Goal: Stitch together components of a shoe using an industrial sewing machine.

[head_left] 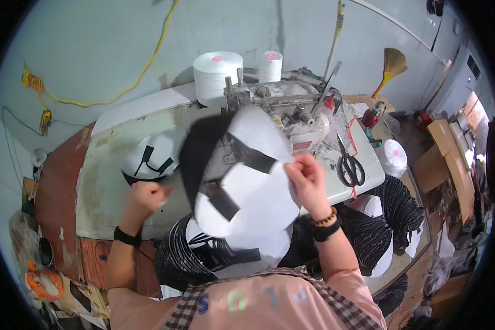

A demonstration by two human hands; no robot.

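Note:
My right hand (307, 184) pinches the edge of a white cap piece (256, 190), thumb and fingers together. The piece has rounded white panels, black strips and a dark cloth part, smeared by motion, and is held up before the sewing machine (302, 118). To its left, my left hand (147, 198) is closed and raised over the table; whether anything is inside the fingers is hidden. A similar white piece (168, 146) with black strips lies just beyond that hand. More stacked cap pieces (184, 258) rest near my lap, partly covered by the held one.
Black-handled scissors (351, 168) lie on the table's right side. Large and small white thread cones (217, 80) stand behind the machine. Bundles of black and white pieces (368, 236) sit at the right, near another thread spool (395, 157). A yellow cord (110, 102) hangs along the wall.

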